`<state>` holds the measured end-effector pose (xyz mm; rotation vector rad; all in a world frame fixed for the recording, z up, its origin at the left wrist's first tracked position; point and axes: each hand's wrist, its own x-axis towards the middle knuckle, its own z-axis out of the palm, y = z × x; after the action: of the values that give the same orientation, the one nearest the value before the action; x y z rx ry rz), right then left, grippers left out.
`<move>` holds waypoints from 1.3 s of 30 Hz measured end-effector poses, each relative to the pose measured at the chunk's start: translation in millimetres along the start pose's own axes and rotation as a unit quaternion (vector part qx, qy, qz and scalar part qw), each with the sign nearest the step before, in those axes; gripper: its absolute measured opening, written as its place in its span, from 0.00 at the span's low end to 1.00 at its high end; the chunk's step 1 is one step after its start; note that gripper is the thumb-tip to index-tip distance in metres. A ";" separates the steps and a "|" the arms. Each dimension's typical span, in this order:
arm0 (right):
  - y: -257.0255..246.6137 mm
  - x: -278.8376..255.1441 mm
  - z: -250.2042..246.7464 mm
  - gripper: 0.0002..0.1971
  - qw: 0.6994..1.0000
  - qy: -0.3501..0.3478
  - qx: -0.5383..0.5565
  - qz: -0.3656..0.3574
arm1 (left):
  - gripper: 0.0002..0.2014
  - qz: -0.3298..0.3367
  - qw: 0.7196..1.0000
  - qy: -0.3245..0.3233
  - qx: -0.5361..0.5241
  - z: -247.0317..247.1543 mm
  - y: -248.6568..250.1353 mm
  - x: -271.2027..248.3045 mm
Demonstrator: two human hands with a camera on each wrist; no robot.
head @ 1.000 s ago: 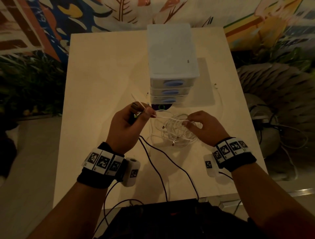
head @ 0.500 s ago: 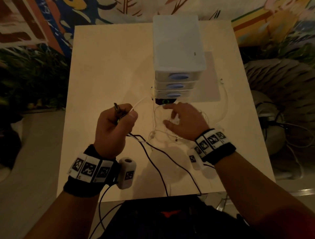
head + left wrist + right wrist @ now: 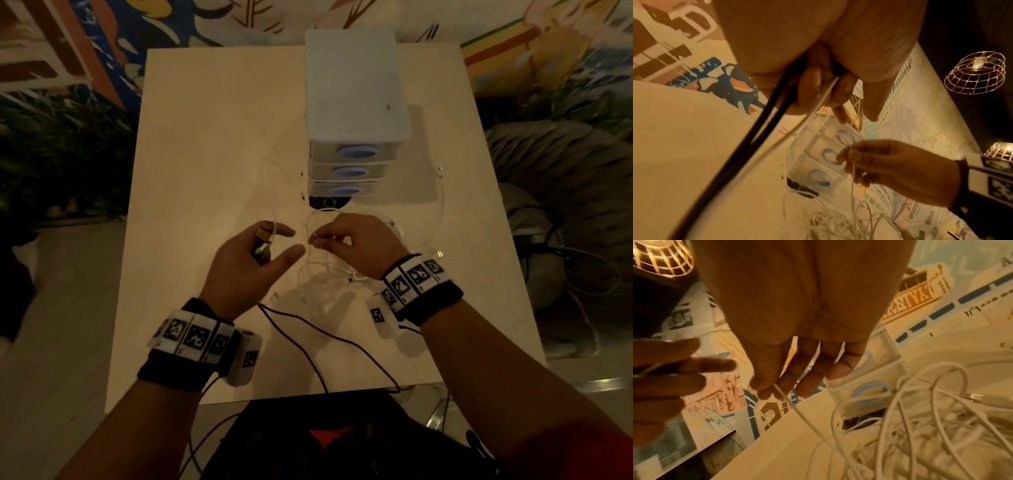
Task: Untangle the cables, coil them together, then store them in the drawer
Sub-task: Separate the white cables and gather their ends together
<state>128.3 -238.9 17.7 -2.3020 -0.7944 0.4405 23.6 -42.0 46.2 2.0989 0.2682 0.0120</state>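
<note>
The right hand (image 3: 356, 246) pinches one white strand above the cables (image 3: 329, 274) heaped on the counter (image 3: 212, 137); the left hand (image 3: 246, 263) grips cable ends, forefinger and thumb spread. Best to draw that strand out slowly (snags tighten). Drawers (image 3: 352, 171) closed; painted walls behind.

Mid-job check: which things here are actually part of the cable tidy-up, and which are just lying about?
Part of the job:
white cable tangle on the table
white strand pinched by the right hand
cable ends held in the left hand
three-drawer unit, drawers shut

Lying about:
dark wrist-camera leads
wire-cage lamps
wall murals
</note>
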 end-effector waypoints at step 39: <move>25.7 -15.9 -7.6 0.16 0.999 0.030 -0.011 0.041 | 0.27 0.011 0.987 0.073 -0.146 -27.1 34.4 22.4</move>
<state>130.8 -268.2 7.4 -2.3636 -0.6810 0.3972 48.7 -31.7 87.1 1.8111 0.3105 0.2071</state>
